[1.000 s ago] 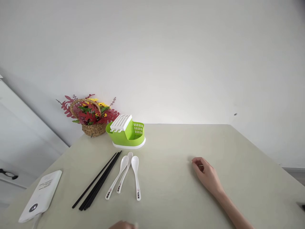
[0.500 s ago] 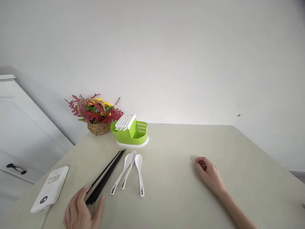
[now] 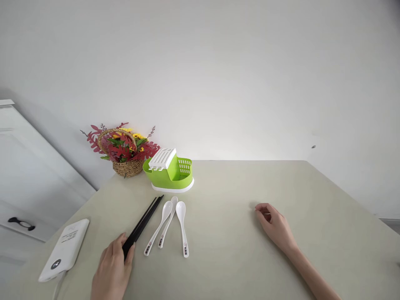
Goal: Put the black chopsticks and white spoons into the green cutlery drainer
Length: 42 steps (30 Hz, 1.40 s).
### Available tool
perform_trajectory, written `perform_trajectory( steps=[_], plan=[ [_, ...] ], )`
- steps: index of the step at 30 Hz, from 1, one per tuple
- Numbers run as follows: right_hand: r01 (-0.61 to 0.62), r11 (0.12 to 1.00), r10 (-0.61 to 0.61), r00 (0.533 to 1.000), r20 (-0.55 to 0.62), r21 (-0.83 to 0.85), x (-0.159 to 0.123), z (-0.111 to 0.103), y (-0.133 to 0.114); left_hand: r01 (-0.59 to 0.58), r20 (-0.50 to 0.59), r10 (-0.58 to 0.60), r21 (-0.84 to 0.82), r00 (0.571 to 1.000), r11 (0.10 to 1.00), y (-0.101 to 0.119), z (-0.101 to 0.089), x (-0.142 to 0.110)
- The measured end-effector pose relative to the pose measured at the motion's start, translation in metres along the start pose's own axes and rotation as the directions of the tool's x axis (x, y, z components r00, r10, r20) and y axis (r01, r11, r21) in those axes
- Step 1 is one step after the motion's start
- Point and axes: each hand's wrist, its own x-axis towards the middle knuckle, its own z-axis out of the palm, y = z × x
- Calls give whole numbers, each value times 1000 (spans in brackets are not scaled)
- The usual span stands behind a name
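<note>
My left hand (image 3: 113, 266) closes round the near ends of several black chopsticks (image 3: 142, 225), which lie bunched on the table with their thin tips pointing away. Just right of them are three white spoons (image 3: 182, 227) with printed handle ends; two of these overlap at their bowls. Behind the spoons stands a green cutlery holder (image 3: 162, 179) with a white slotted top and a white base. My right hand (image 3: 275, 225) rests on the table at the right, its fingers curled in, and I see nothing in it.
A wicker basket (image 3: 128, 168) of red and yellow flowers stands at the back left, beside the holder. A white power bank (image 3: 65, 250) with a cable lies near the table's left edge. A white cabinet (image 3: 34, 166) is to the left, and a wall rises behind the table (image 3: 231, 250).
My left hand has come in from the bottom edge, reached the chopsticks and closed on them, drawing them together. My right hand stays in place. The view has shifted slightly.
</note>
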Motion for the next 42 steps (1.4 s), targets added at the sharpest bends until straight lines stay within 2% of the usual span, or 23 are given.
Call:
perform_trajectory(
  steps=[6,12,15,24,26,29,32,34,36,39,42],
  plan=[
    [3,1000,-3,1000,6,-5,-1,0,1,-62,185,26,194,982,979,14,-13,16],
    [23,1000,-23,1000,1,3,-1,0,-2,-163,282,64,344,957,925,24,-16,30],
    [28,1000,-28,1000,0,10,-1,-1,-2,-179,274,88,329,958,927,25,-14,31],
    [-13,1000,13,1000,16,10,-1,-2,-5,-67,260,12,207,966,976,19,-19,23],
    [-12,1000,12,1000,15,9,-1,-2,-5,-57,216,23,152,976,987,14,-19,17],
    [4,1000,-4,1000,14,0,-1,-1,-3,-41,60,37,67,998,997,14,-19,5],
    [13,1000,-13,1000,13,-6,-2,-1,-2,-66,-52,62,-71,997,995,33,-18,-13],
    [14,1000,-13,1000,11,-7,-2,-2,-2,-133,-17,132,-184,991,974,55,-15,-28],
    [15,1000,-15,1000,6,-9,-2,-2,-2,-217,71,243,-262,968,941,81,-8,-45],
    [20,1000,-20,1000,1,-4,-1,-2,-3,-388,101,425,-265,900,883,116,9,-68],
    [24,1000,-24,1000,0,-6,-1,-2,-4,-485,88,506,-183,858,855,143,29,-80]
  ],
)
